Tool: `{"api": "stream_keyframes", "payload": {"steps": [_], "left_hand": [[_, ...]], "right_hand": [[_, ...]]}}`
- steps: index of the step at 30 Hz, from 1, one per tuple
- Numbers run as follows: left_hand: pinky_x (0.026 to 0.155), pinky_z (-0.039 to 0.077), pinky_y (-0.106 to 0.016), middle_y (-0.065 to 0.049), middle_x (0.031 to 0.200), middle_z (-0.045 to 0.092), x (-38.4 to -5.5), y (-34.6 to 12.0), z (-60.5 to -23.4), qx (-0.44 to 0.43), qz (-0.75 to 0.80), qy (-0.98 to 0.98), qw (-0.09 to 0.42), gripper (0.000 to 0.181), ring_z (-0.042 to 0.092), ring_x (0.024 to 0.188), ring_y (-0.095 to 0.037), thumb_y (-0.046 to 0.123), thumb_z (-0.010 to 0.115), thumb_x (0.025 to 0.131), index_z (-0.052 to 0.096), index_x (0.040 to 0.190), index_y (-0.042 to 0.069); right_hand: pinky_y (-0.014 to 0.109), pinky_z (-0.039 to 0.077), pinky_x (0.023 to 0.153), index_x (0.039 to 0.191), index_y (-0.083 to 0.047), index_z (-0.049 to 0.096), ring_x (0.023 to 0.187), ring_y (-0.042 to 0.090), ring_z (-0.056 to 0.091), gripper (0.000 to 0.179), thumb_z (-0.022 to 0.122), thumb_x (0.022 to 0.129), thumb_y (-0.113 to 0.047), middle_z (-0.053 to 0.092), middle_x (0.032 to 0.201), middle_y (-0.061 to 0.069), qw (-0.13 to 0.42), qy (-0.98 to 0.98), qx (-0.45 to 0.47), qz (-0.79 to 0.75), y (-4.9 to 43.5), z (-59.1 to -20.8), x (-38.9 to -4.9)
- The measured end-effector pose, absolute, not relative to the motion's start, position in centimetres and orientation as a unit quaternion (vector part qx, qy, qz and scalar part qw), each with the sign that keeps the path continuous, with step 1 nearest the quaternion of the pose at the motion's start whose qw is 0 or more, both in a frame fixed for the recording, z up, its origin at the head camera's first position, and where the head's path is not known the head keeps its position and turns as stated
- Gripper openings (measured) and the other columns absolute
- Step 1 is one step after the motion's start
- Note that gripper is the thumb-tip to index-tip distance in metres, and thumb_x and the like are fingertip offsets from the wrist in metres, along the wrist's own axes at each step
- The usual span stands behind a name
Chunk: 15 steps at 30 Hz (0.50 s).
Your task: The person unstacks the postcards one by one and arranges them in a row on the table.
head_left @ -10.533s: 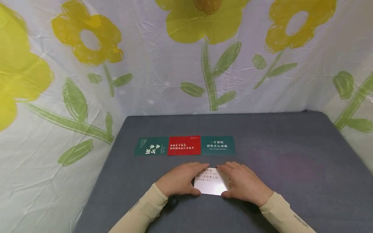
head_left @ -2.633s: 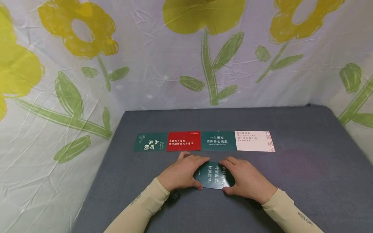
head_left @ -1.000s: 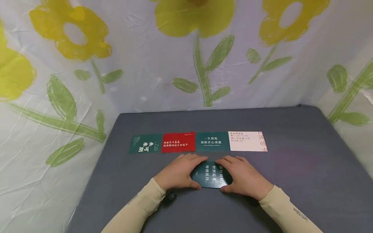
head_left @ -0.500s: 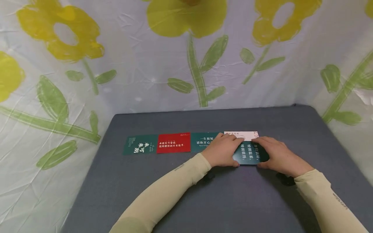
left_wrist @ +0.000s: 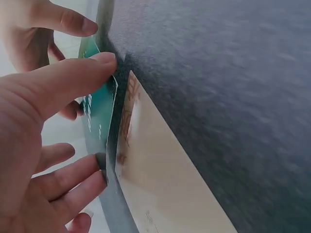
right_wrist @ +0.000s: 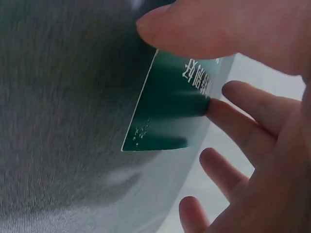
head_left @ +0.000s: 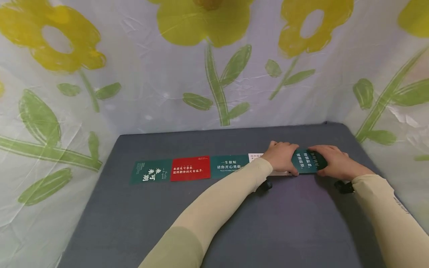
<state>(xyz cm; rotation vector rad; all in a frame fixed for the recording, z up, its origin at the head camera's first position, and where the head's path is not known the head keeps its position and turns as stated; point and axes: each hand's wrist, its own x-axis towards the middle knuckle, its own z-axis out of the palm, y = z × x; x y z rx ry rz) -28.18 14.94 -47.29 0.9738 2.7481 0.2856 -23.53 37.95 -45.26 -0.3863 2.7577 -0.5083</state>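
Observation:
In the head view a dark green card (head_left: pixel 301 167) with white writing is held by both hands at the right end of a card row. My left hand (head_left: pixel 279 158) pinches its left edges between thumb and fingers; my right hand (head_left: pixel 338 162) grips the right side likewise. Beside it lies a pinkish-white card (head_left: pixel 254 156), largely covered by the left hand and sleeve. The left wrist view shows a narrow gap between the green card (left_wrist: pixel 99 114) and the pale card (left_wrist: pixel 160 170). Whether the held card touches the table cannot be told.
Further left in the row lie a green card (head_left: pixel 228 160), a red card (head_left: pixel 190 173) and another green card (head_left: pixel 139 173), edge to edge. They rest on a dark grey table (head_left: pixel 134 223). A flower-printed curtain (head_left: pixel 144 93) stands behind and at both sides.
A second ago both hands held the green card in front of the row. They have carried it right and away, past the pale card, which joined the row earlier. The head view has shifted right.

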Motion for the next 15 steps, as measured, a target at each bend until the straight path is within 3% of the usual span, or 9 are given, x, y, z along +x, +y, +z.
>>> {"api": "stream_keyframes", "payload": {"steps": [6,15], "left_hand": [[0.114,0.036,-0.032,0.013,0.158,0.057,-28.0,16.4,-47.0,0.327,0.101,0.932,0.118,0.099,0.057,0.138,-0.007,0.066,0.085,0.083,0.044,0.165,0.031],[0.120,0.033,-0.033,0.014,0.163,0.052,-27.3,16.2,-46.7,0.323,0.096,0.934,0.116,0.097,0.052,0.145,-0.007,0.068,0.081,0.086,0.041,0.167,0.032]], "right_hand": [[0.086,0.029,0.100,0.164,-0.002,0.035,0.143,0.063,0.028,0.097,0.088,0.084,-0.009,0.035,0.164,0.037,0.183,0.960,-0.123,-0.174,39.3,-45.1,-23.8],[0.086,0.029,0.100,0.165,-0.003,0.033,0.141,0.061,0.029,0.100,0.090,0.084,-0.009,0.035,0.162,0.037,0.204,0.958,-0.106,-0.172,39.5,-44.5,-24.0]]}}
